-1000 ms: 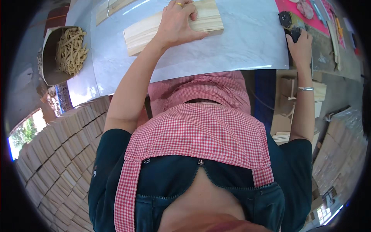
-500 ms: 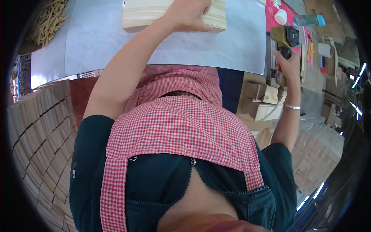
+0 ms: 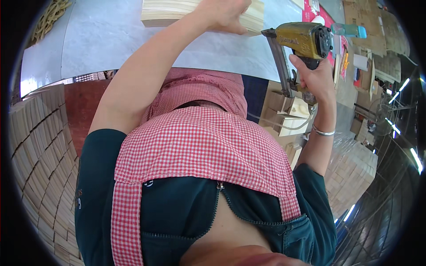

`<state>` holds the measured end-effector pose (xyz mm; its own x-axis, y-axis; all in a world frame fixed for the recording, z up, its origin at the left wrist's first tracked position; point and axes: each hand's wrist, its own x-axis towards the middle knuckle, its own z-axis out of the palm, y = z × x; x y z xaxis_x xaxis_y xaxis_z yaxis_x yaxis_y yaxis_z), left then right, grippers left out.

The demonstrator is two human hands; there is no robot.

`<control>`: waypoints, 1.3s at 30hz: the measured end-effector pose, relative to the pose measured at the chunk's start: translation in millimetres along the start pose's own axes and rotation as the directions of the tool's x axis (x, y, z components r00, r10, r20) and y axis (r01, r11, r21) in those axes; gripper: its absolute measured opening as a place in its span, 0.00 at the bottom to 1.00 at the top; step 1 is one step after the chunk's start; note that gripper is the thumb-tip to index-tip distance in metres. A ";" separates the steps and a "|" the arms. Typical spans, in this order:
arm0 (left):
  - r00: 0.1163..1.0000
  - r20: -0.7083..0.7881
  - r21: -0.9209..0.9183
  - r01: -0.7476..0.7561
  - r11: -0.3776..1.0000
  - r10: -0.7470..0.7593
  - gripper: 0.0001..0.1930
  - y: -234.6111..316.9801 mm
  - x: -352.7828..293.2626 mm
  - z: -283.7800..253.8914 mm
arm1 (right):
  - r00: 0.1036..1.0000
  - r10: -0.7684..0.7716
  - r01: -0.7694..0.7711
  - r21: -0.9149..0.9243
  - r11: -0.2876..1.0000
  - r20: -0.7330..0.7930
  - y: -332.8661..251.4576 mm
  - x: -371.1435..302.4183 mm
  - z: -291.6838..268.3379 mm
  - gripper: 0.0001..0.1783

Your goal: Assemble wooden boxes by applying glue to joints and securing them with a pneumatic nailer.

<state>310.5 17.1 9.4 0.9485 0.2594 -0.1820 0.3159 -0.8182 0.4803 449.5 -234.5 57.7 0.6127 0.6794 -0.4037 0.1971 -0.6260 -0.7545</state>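
Note:
A pale wooden piece (image 3: 166, 13), long and straight-edged, lies on the table at the top of the view; whether it is solid or a hollow box cannot be told. My left hand (image 3: 225, 15) grips it near its right end, thumb on the near side; the far fingers are partly out of view. In my right hand (image 3: 317, 80) is a yellow and black pneumatic nail gun (image 3: 298, 37), held by its black handle. Its nose sits just right of the wood's right end, and the long magazine runs back toward me. An air hose (image 3: 306, 126) hangs from the handle's base.
The table (image 3: 111, 44) has a pale marbled top. Strips of wood (image 3: 49, 17) lie at the far left. A teal bottle (image 3: 348, 30) stands at the right on a red surface. Stacked wooden pieces (image 3: 37, 146) fill the left; a wrapped stack (image 3: 350, 173) stands at the right.
The nail gun has come left and closer to the wood in my right hand, and now appears larger. My left hand keeps hold of the wood, which sits slightly higher in view.

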 end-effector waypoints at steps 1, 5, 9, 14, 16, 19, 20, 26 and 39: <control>1.000 -0.001 0.001 -0.015 1.000 0.015 0.22 -0.5 0.5 0.9 | 1.000 -0.007 0.006 0.006 1.000 0.006 1.3 0.2 0.2 0.17; 1.000 -0.013 0.003 -0.028 1.000 0.028 0.23 1.9 1.4 0.4 | 1.000 -0.007 0.007 0.006 1.000 0.019 5.7 1.6 -1.3 0.17; 0.999 -0.024 -0.004 -0.029 1.000 0.029 0.24 2.1 2.5 2.5 | 0.999 -0.010 0.010 0.006 1.000 0.035 7.5 1.8 -3.4 0.17; 0.999 -0.015 -0.036 -0.043 0.998 0.043 0.25 -2.8 6.7 6.3 | 0.998 -0.044 0.042 0.054 0.998 0.048 8.1 -0.7 -3.8 0.17; 0.999 -0.002 -0.054 -0.037 0.998 0.037 0.25 -4.9 8.4 5.6 | 0.997 -0.062 0.058 0.102 0.993 0.041 9.3 -1.4 -1.4 0.17; 0.999 0.012 -0.079 -0.029 0.996 0.030 0.26 -7.8 11.9 1.6 | 0.998 -0.059 0.055 0.124 0.991 0.026 3.0 -0.5 2.9 0.17; 1.000 0.016 -0.088 -0.025 0.996 0.027 0.26 -8.8 12.9 -0.2 | 0.999 -0.045 0.043 0.123 0.991 0.015 -0.8 -0.3 5.8 0.17; 0.999 0.039 -0.115 -0.009 0.993 0.014 0.27 -20.1 -5.2 -23.0 | 1.000 -0.021 0.021 0.039 0.999 -0.006 -6.4 5.9 3.1 0.17; 0.959 0.001 0.077 0.283 0.956 -0.284 0.24 -91.9 -115.2 -41.2 | 0.995 -0.095 0.095 -0.010 0.995 -0.010 -2.7 -24.7 17.3 0.18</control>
<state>173.2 83.5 21.5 0.8197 0.4803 -0.3120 0.5685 -0.7485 0.3414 420.6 -243.1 60.8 0.5992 0.7318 -0.3247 0.2620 -0.5625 -0.7842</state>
